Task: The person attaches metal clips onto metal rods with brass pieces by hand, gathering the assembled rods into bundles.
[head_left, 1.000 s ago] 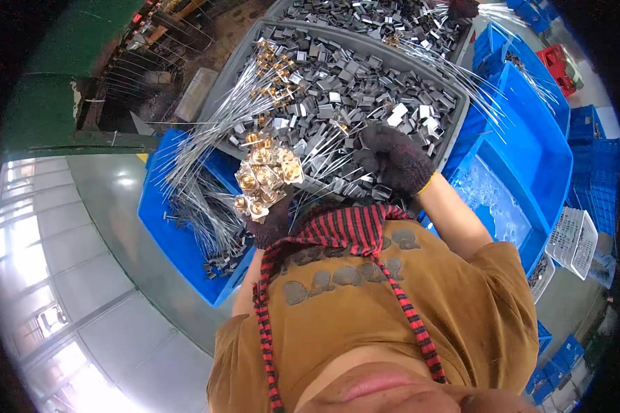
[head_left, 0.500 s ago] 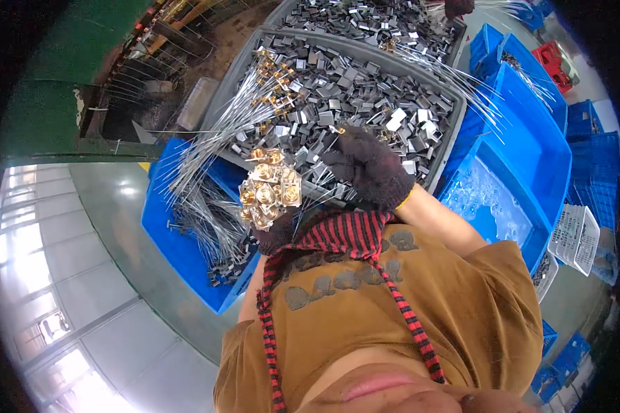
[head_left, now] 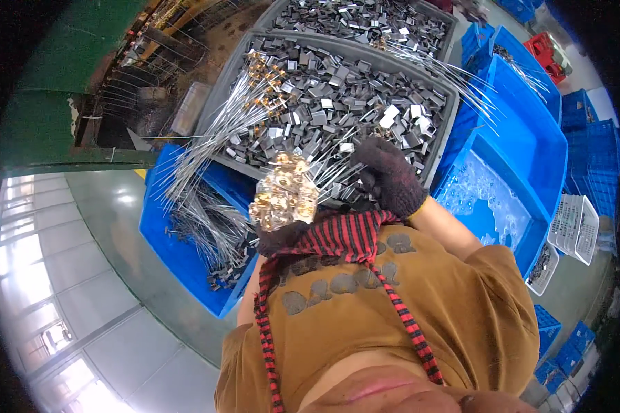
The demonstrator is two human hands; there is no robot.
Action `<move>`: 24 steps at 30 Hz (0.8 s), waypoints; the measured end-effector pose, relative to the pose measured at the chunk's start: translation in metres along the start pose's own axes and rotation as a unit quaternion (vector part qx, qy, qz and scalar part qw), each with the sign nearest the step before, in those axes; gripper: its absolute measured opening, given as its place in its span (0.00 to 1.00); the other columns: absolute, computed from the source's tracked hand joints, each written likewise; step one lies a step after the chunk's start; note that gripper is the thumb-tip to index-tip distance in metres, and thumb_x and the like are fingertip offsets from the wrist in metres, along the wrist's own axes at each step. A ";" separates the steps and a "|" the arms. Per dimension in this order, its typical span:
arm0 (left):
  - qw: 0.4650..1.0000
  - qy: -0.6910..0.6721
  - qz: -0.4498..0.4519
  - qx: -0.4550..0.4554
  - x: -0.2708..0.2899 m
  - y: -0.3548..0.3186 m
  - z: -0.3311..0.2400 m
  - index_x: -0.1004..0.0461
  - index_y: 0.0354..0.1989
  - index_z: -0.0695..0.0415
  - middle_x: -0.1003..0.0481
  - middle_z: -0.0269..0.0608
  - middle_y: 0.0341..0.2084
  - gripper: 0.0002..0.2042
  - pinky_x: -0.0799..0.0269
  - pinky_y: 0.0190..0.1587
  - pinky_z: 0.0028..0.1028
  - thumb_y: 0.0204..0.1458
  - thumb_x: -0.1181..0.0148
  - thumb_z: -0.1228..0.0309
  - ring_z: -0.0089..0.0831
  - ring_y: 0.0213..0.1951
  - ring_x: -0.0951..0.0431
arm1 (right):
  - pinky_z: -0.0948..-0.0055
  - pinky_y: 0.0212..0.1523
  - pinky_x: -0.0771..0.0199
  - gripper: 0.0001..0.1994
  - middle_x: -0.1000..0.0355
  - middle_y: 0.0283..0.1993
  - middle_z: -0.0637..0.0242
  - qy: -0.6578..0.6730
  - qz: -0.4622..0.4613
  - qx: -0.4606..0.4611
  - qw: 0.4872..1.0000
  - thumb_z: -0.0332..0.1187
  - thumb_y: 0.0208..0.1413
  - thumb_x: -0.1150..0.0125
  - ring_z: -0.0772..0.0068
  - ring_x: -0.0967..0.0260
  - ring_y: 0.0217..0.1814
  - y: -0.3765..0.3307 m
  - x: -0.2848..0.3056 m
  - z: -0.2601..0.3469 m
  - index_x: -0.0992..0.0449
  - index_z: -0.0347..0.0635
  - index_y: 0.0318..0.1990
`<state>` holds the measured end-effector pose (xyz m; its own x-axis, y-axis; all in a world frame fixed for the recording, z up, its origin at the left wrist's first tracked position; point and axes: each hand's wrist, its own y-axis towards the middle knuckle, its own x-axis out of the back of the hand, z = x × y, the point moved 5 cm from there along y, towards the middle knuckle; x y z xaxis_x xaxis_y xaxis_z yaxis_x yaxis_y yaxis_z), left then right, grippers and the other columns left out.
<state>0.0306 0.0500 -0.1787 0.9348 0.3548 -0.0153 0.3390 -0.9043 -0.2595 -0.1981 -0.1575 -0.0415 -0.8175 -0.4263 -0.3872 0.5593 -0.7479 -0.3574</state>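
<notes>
My left hand, in a dark glove, is shut on a bundle of thin metal wires with brass-coloured heads, held close to my chest. The wires fan out to the right toward my right hand, also in a dark glove. That hand is curled at the wire ends, over the near edge of a grey tray heaped with small dark metal clips. Its glove hides what the fingers grip. More brass-headed wires lie across the tray's left side.
A blue bin at lower left holds more loose wires. A second grey tray of clips stands behind. On the right, blue bins hold clear plastic and wires. White baskets and stacked blue crates stand further right.
My right hand moved left toward the bundle, then came back right and slightly nearer to me. The bundle in my left hand rose a little and stayed near my chest.
</notes>
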 end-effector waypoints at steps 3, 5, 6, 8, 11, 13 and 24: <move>0.996 -0.084 0.022 0.032 0.001 0.007 0.001 0.29 0.63 0.51 0.25 0.38 0.60 0.23 0.34 0.65 0.44 0.61 0.40 0.59 0.38 0.62 0.27 | 0.82 0.23 0.39 0.11 0.29 0.31 0.74 -0.198 0.025 0.134 0.971 0.40 0.64 0.42 0.88 0.38 0.24 0.017 0.035 -0.019 0.25 0.42 0.44; 0.988 -0.141 0.033 0.048 0.005 0.014 0.001 0.29 0.64 0.51 0.25 0.38 0.60 0.23 0.34 0.65 0.44 0.61 0.40 0.61 0.38 0.62 0.27 | 0.73 0.35 0.26 0.12 0.25 0.38 0.72 -0.218 0.006 0.007 0.976 0.41 0.64 0.41 0.79 0.30 0.32 0.017 0.064 -0.019 0.24 0.43 0.45; 0.983 -0.171 0.039 0.054 0.005 0.019 0.000 0.29 0.64 0.52 0.25 0.39 0.60 0.23 0.34 0.65 0.44 0.61 0.40 0.61 0.38 0.62 0.27 | 0.71 0.38 0.25 0.13 0.23 0.39 0.70 -0.298 0.070 0.070 0.949 0.42 0.63 0.40 0.76 0.28 0.34 0.026 0.077 -0.004 0.23 0.42 0.45; 0.971 -0.226 0.050 0.068 0.005 0.028 0.000 0.30 0.64 0.52 0.26 0.39 0.60 0.22 0.34 0.65 0.44 0.62 0.40 0.62 0.38 0.62 0.27 | 0.66 0.44 0.23 0.15 0.20 0.42 0.63 -0.475 0.077 0.059 0.875 0.42 0.60 0.37 0.69 0.23 0.39 0.040 0.073 0.034 0.21 0.41 0.46; 0.887 0.402 0.175 -0.143 -0.025 0.055 -0.071 0.38 0.69 0.57 0.32 0.47 0.65 0.26 0.39 0.69 0.46 0.64 0.46 0.65 0.43 0.64 0.29 | 0.58 0.49 0.24 0.20 0.21 0.46 0.51 -0.606 -0.085 0.113 0.783 0.48 0.58 0.36 0.53 0.22 0.47 0.081 0.086 0.073 0.20 0.43 0.49; 0.991 0.020 0.129 -0.023 -0.028 0.058 -0.058 0.42 0.71 0.60 0.34 0.50 0.66 0.29 0.45 0.72 0.46 0.64 0.45 0.61 0.44 0.64 0.29 | 0.58 0.51 0.25 0.23 0.21 0.47 0.50 -0.648 -0.059 0.157 0.743 0.51 0.59 0.38 0.49 0.23 0.49 0.117 0.048 0.105 0.21 0.41 0.49; 0.980 0.177 0.078 -0.044 -0.029 0.073 -0.099 0.30 0.61 0.60 0.22 0.40 0.53 0.20 0.23 0.53 0.32 0.60 0.39 0.78 0.30 0.52 0.21 | 0.50 0.56 0.27 0.18 0.24 0.54 0.46 -0.723 0.015 0.110 0.682 0.44 0.63 0.46 0.40 0.26 0.55 0.250 0.038 0.019 0.23 0.44 0.54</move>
<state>0.0385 -0.0499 -0.1019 0.9488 0.1191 0.2925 0.1812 -0.9639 -0.1953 -0.0923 -0.3702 -0.1288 -0.1764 -0.3796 0.9082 0.6742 -0.7188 -0.1695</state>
